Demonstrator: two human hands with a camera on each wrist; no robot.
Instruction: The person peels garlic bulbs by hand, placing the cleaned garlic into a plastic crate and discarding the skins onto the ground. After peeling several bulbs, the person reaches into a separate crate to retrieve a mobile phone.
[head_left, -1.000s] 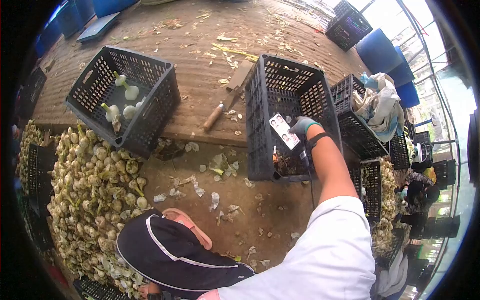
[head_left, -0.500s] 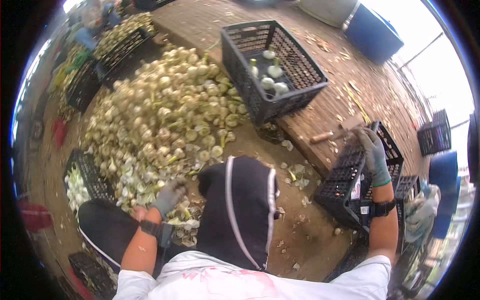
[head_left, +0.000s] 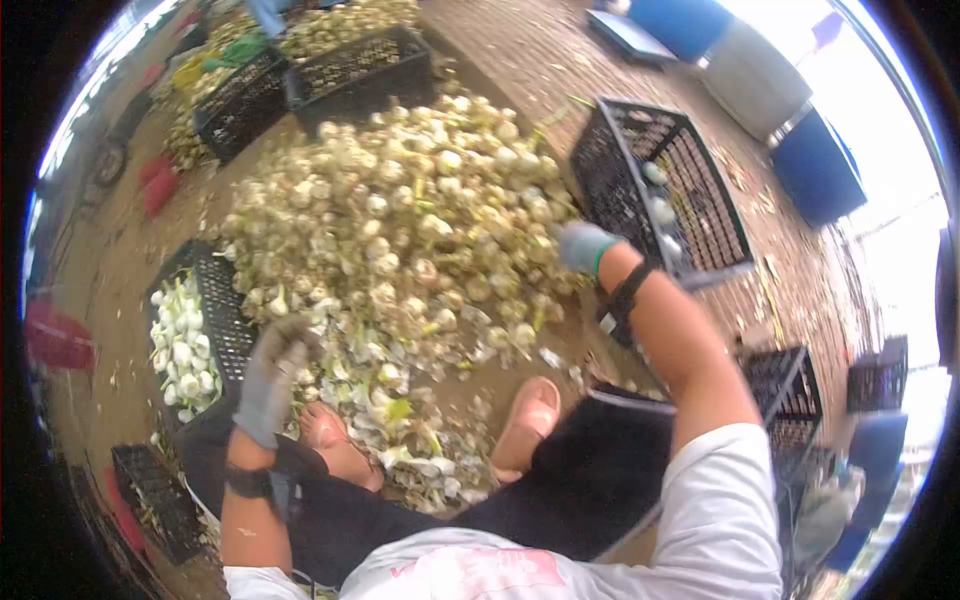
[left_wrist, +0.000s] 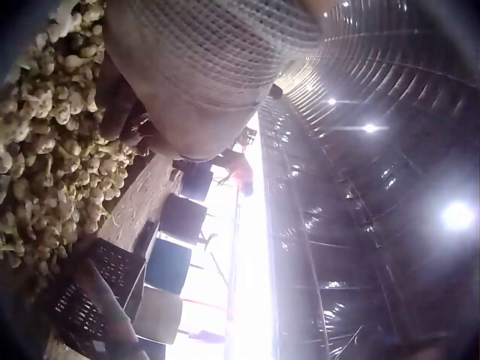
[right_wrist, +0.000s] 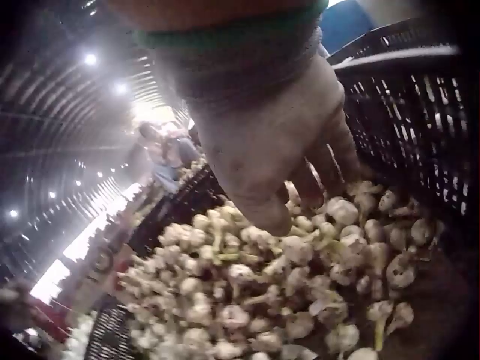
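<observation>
A broad heap of garlic bulbs (head_left: 400,230) with dry skins and stems lies on the ground between my hands. My gloved right hand (head_left: 588,247) is over the heap's right side, beside a black crate (head_left: 640,200) with several cleaned bulbs. In the right wrist view the right hand (right_wrist: 277,142) has its fingers pointing down at the bulbs, with none gripped. My gloved left hand (head_left: 270,375) hovers at the heap's near left edge, fingers loosely bent, no bulb visible in it. The back of the left hand (left_wrist: 210,75) hides most of its fingers in the left wrist view.
A crate filled with white peeled bulbs (head_left: 183,345) stands at the left. Two black crates (head_left: 360,75) are behind the heap. Loose skins (head_left: 430,460) lie between my sandalled feet (head_left: 530,420). Blue bins (head_left: 818,170) stand at the far right.
My view has swung left onto the heap. The right hand has left the crate at the right, where a printed white card shows earlier, and come over the bulbs. The left hand has lifted from low near my leg.
</observation>
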